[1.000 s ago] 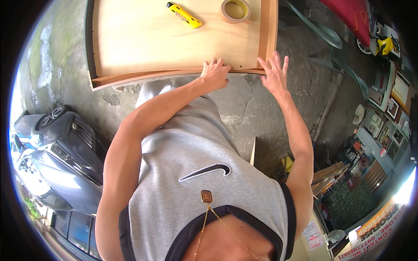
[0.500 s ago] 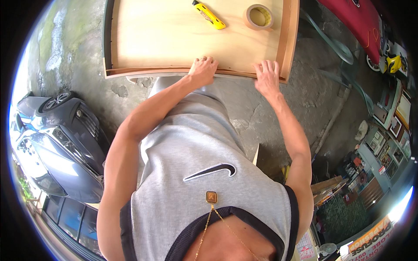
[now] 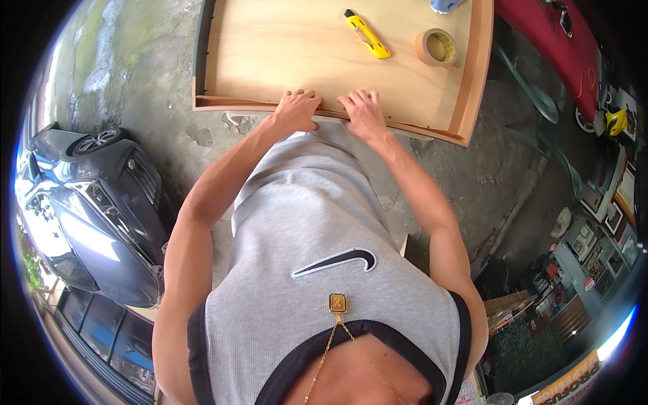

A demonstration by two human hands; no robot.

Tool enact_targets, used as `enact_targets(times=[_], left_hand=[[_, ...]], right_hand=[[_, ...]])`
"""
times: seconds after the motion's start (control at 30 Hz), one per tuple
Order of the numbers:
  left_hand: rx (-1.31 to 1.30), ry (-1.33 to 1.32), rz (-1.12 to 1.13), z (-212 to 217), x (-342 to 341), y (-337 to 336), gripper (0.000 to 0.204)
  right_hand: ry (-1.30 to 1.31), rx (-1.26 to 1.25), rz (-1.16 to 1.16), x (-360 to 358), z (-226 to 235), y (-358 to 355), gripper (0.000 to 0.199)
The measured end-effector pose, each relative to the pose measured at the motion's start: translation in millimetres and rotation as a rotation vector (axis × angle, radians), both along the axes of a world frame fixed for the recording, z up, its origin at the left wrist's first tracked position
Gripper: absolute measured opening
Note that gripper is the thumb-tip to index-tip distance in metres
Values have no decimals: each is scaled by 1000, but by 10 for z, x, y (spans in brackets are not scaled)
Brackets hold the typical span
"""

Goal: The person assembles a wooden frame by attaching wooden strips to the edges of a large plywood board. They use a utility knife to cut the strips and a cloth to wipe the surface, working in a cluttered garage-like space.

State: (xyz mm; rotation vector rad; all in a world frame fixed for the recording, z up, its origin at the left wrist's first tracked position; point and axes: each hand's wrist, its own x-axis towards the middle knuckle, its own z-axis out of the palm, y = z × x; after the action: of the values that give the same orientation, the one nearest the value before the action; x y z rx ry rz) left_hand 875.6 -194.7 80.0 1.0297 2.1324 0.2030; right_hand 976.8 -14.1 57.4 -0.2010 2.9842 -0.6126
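A shallow wooden frame with a pale plywood panel [image 3: 283, 54] lies before me, and brown tape runs along its near rim [image 3: 239, 106]. My left hand [image 3: 297, 111] is closed over the middle of that rim, fingertips on the inner side. Just right of it, my right hand [image 3: 364, 116] grips the same rim with bent fingers; its thumb is mostly hidden. On the panel lie a yellow utility knife [image 3: 369, 37] with a black end and a roll of brown tape [image 3: 423, 49], both beyond my hands.
A blue-grey object [image 3: 445, 5] is cut off at the top edge. A dark car [image 3: 101, 229] stands on the left, on worn concrete floor [image 3: 155, 88]. To the right are a red vehicle panel [image 3: 560, 54], a loose greenish strip [image 3: 540, 101] and cluttered shelves [image 3: 587, 236].
My right hand has moved left along the near rim, from close to the right corner to beside my left hand. The frame sits further right in view, and the blue-grey object now shows.
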Motion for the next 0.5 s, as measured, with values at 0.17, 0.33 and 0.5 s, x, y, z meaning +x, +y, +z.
enact_targets(times=[0.17,0.33,0.5], left_hand=[[355,-206,187,-324,-529,-641,44],[41,-57,150,-262,-1062,-1357,23],[-20,41,150,-225,-1087,-1417,26]], right_hand=[[-134,74,60,-132,4,-195,33],[-8,18,-48,-313,121,-521,28],[-51,-114,48,-569,-189,-963,22]])
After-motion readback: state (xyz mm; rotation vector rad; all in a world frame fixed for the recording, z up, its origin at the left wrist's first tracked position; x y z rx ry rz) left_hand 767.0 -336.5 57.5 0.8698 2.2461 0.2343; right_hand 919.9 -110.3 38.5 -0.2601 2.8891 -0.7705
